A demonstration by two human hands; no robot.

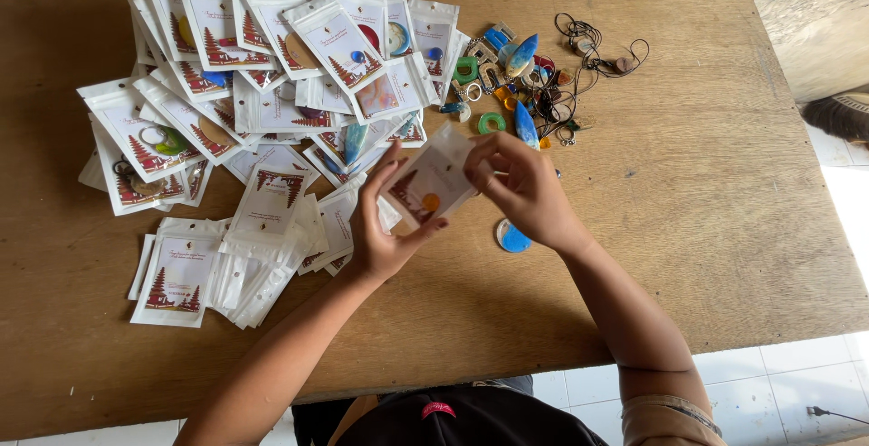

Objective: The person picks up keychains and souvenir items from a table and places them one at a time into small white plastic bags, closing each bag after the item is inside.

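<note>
Both the left hand (385, 229) and right hand (525, 188) grip a small white pouch (430, 179) holding an orange piece, just beside the heap of filled pouches (272, 57).

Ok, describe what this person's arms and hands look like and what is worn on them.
Both forearms are bare. The left hand and right hand wear no gloves, and no ring or watch shows. A tan short sleeve covers the right upper arm at the frame's bottom edge.
</note>
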